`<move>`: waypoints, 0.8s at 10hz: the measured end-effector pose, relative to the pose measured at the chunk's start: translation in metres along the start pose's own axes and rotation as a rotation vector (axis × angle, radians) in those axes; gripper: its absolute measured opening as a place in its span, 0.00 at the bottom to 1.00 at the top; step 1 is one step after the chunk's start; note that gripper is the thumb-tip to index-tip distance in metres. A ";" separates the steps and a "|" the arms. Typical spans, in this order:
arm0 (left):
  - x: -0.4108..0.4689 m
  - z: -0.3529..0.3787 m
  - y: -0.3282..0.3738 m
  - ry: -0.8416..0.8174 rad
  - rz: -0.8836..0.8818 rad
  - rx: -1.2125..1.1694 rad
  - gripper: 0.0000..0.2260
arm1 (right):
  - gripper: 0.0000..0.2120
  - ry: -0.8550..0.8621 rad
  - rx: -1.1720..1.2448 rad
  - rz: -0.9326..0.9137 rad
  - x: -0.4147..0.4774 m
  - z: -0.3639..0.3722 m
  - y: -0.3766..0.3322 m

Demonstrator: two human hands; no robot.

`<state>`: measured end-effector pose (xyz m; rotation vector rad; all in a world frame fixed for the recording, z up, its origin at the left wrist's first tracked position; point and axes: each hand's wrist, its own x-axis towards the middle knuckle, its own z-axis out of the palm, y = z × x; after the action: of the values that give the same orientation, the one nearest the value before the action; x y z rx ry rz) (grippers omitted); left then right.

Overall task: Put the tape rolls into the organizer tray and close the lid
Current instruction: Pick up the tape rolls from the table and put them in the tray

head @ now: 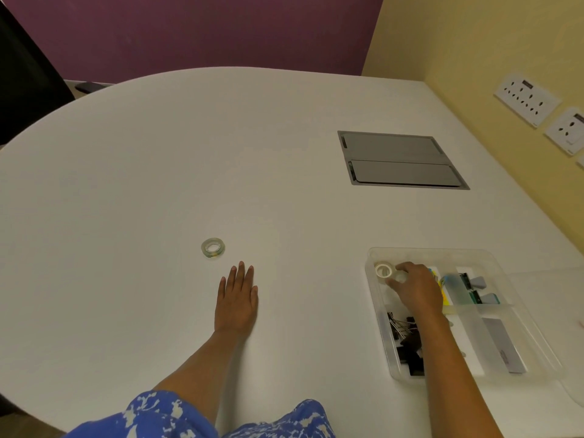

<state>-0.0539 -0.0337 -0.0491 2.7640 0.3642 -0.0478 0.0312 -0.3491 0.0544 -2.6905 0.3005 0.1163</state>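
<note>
right hand (417,287) in organizer tray (537,339) far-left compartment, fingers curled on a tape roll (399,277), grip looks loose; another roll (383,269) just beside it. left hand (237,303) flat, open on table (158,169). last roll (213,247) left of tray, well apart. risk: it's forgotten before lid shut

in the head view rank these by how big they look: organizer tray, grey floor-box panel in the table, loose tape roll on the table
1. organizer tray
2. grey panel, though it sits farther from the camera, so the order of these two is unsure
3. loose tape roll, clearly smallest
</note>
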 end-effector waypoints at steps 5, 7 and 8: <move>0.000 -0.001 0.001 0.000 0.004 -0.006 0.23 | 0.22 -0.207 -0.180 0.041 0.008 0.016 0.008; 0.001 0.000 0.000 0.005 0.005 -0.022 0.23 | 0.14 -0.152 -0.224 0.012 0.008 0.019 0.009; 0.001 0.001 0.000 0.010 0.007 -0.021 0.23 | 0.13 -0.124 -0.242 0.012 0.008 0.020 0.008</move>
<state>-0.0531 -0.0334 -0.0502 2.7451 0.3562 -0.0288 0.0365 -0.3495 0.0321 -2.9049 0.2800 0.3417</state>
